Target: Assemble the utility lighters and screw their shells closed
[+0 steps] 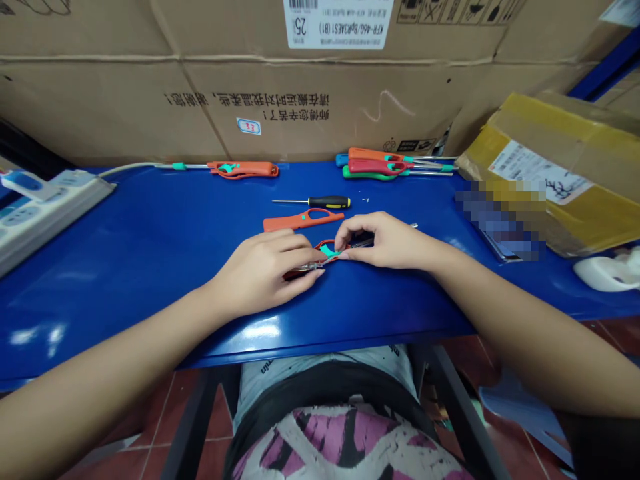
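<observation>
An opened orange utility lighter with a teal trigger (329, 251) lies on the blue table between my hands. My left hand (273, 267) is closed around its handle end, and a clear and metallic inner part shows between thumb and fingers. At the trigger end, my right hand (387, 239) pinches with thumb and index finger; what is between those fingertips is mostly hidden. A dark piece shows under the right palm, and a shiny tip (414, 226) sticks out beyond the hand. Just behind lies the loose orange housing half (287, 221).
A black-and-yellow screwdriver (329, 202) lies farther back. One orange lighter (245, 169) is at back left, several coloured lighters (375, 163) at back right. A power strip (55, 213) stands left; a taped carton (555, 173), a phone (493, 227) and a white object (607, 272) are right.
</observation>
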`<state>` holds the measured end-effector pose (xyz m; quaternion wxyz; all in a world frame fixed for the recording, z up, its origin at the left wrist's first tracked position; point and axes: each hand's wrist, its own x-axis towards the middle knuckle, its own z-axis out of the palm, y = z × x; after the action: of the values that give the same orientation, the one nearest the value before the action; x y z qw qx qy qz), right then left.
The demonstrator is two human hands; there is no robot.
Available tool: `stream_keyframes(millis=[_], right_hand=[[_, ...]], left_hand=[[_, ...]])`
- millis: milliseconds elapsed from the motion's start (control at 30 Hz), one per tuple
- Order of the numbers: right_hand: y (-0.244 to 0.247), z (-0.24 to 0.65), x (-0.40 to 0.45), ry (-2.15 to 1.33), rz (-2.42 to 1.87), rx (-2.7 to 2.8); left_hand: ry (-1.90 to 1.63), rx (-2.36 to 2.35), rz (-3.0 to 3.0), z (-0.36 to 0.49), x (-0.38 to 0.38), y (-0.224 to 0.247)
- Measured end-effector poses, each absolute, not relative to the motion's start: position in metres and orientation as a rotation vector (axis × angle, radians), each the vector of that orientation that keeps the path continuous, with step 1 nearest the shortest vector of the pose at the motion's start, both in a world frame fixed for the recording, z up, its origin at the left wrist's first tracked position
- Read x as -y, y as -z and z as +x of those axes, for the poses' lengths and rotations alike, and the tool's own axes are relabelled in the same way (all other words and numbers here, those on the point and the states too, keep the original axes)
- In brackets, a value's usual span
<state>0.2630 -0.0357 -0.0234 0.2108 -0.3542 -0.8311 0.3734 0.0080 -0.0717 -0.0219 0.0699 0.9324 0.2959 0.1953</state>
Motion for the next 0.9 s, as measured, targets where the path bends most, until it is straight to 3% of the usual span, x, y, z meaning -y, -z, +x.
stream_keyframes(millis=[900], right_hand=[[0.026,0.261,0.036,-0.954,-0.958,2.353]], left_hand=[[-0.903,-1.107,2.305,0.029,0.072,0.04]])
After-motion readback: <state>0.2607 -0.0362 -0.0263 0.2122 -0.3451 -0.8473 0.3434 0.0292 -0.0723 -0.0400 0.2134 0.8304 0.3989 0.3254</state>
